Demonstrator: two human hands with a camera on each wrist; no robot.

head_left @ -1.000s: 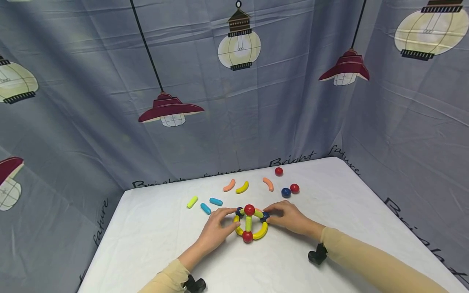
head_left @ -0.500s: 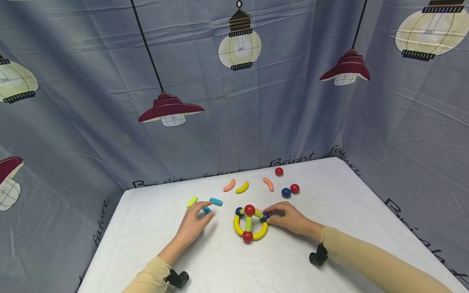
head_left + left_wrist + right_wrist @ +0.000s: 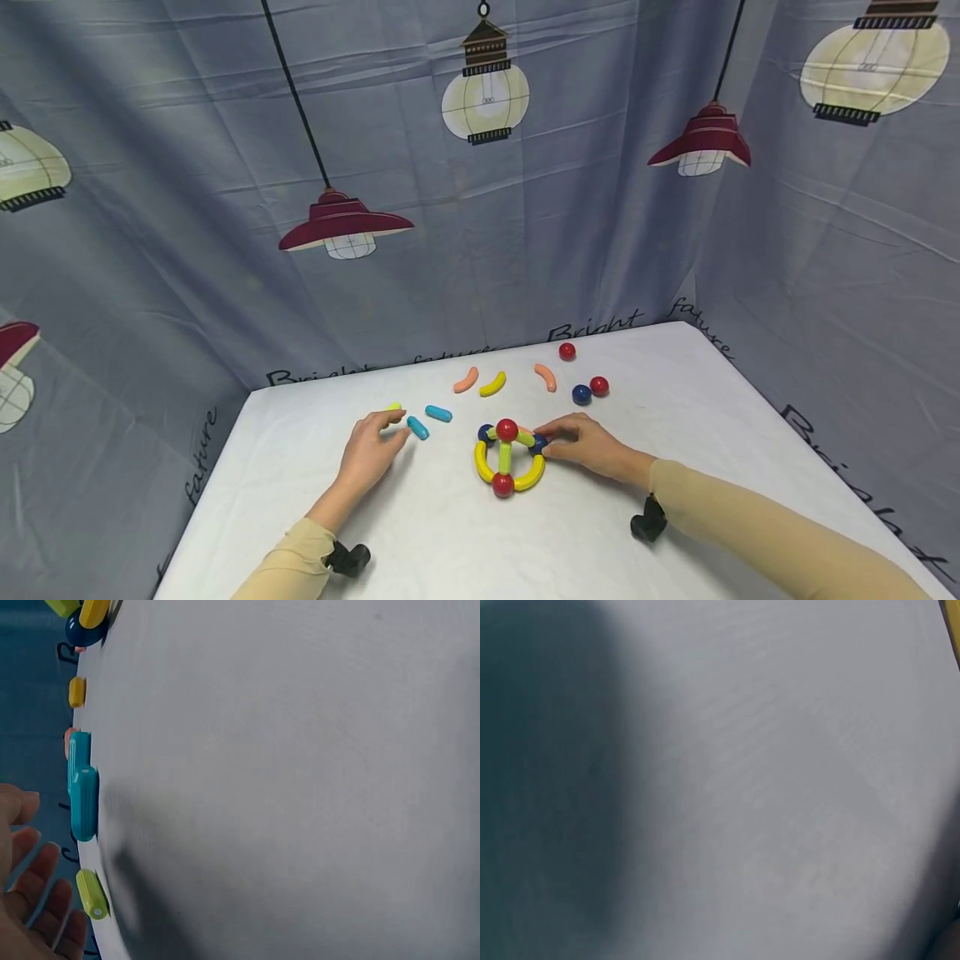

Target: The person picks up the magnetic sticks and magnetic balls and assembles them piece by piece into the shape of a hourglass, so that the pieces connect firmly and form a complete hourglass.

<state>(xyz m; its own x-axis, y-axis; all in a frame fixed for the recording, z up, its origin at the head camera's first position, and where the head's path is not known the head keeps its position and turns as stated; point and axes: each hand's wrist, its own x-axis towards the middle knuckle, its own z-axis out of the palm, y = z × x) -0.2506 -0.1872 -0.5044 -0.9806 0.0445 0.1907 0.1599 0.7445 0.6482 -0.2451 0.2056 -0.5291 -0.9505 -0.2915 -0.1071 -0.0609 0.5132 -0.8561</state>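
Observation:
A construction of magnetic rods and balls stands on the table: red balls above and below, a green rod (image 3: 506,457) between them, curved yellow rods (image 3: 531,475) at the sides. My right hand (image 3: 596,448) pinches the dark blue ball (image 3: 537,444) on its right side. Over the table's left part, my left hand (image 3: 367,452) holds nothing, its fingers relaxed and apart. It partly covers a yellow-green rod (image 3: 393,407), which shows whole in the left wrist view (image 3: 91,894). Just right of its fingertips lies a blue rod (image 3: 417,427), with a second blue rod (image 3: 438,413) beyond.
Farther back lie an orange curved rod (image 3: 466,380), a yellow curved rod (image 3: 492,384) and another orange curved rod (image 3: 546,377). Two red balls and a loose blue ball (image 3: 581,395) sit at the back right. A patterned curtain (image 3: 390,308) hangs behind the white table (image 3: 465,550).
My left hand has let go of the construction's left side and moved left, past the blue rods to the yellow-green rod. My right hand has stayed at the blue ball.

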